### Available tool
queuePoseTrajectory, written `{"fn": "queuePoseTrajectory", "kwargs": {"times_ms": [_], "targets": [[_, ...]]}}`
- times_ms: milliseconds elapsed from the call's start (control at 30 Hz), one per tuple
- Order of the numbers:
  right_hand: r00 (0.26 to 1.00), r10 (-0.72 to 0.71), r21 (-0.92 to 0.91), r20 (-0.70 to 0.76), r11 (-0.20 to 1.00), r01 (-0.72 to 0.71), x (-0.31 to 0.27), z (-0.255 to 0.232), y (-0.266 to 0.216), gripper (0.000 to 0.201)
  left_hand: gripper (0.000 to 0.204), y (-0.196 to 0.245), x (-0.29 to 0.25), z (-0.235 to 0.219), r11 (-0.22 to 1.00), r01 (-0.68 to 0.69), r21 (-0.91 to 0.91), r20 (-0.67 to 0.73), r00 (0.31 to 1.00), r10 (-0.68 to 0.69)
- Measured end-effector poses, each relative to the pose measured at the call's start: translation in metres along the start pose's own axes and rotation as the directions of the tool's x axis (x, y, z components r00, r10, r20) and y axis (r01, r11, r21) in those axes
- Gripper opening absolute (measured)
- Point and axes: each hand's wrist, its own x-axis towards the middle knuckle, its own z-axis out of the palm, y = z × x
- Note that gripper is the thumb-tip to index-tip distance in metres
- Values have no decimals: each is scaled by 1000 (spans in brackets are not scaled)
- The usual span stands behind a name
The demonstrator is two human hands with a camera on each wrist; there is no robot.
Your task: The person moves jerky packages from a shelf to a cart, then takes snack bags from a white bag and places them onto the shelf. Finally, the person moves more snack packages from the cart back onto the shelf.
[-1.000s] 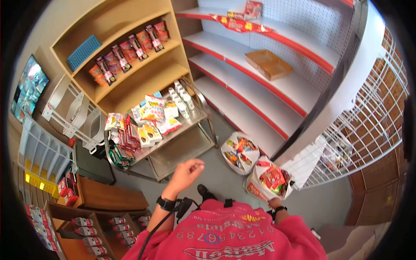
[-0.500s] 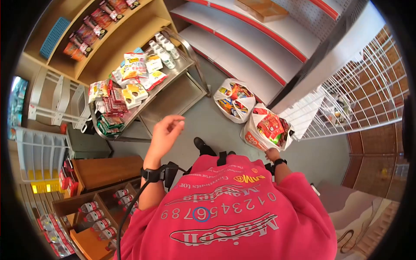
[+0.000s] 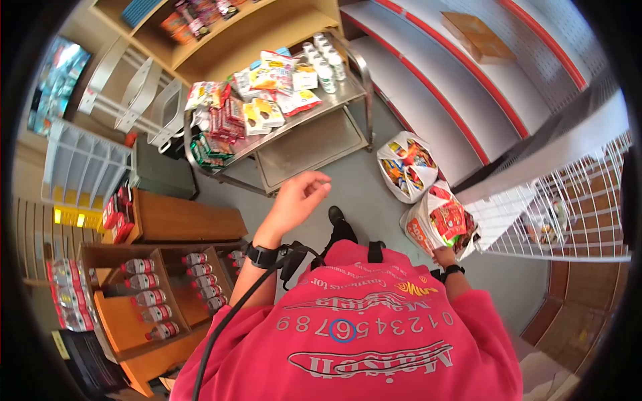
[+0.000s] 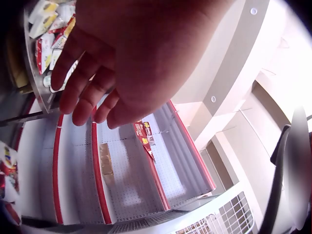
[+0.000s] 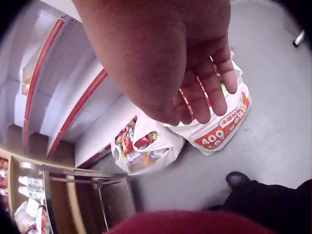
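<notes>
My left hand (image 3: 297, 204) is held out in the air in front of the body, its fingers loosely bent around nothing. In the left wrist view the left hand (image 4: 131, 58) shows its fingers spread a little, with the shelves behind. My right hand (image 3: 444, 255) hangs beside a white plastic bag (image 3: 418, 230) of packaged snacks on the floor. Seen from the right wrist, the right hand (image 5: 161, 63) has relaxed, extended fingers that overlap this bag and grip nothing. A second white bag (image 3: 401, 190) full of colourful packets stands just behind the first.
A metal trolley (image 3: 314, 150) carries snack packets, boxes and white bottles. Behind it are a wooden shelf unit (image 3: 251, 33) and white shelves with red edges (image 3: 435, 113). A white wire rack (image 3: 582, 200) stands right; bottled drinks (image 3: 147, 297) fill a low wooden rack at left.
The head view has tilted down and then swung left, so the trolley and bags shift in it. The left hand stays raised, its fingers changing angle slightly; the right hand stays beside the bag.
</notes>
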Motion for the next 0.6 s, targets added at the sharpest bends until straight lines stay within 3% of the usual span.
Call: {"fn": "queuePoseTrajectory", "kwargs": {"times_ms": [100,300,600], "targets": [[1000,-13,111,-4,994,14,5,2,6,24,17,-4,-4,-5,999,2,35,-33,999,-1],[1000,-2,74,25,997,0,6,1,-6,24,17,-15,-17,-16,998,65,24,-127,990,-62],[992,-116,6,52,993,116,40,9,-18,27,20,-30,-19,-29,988,152,-13,-226,962,-151]]}}
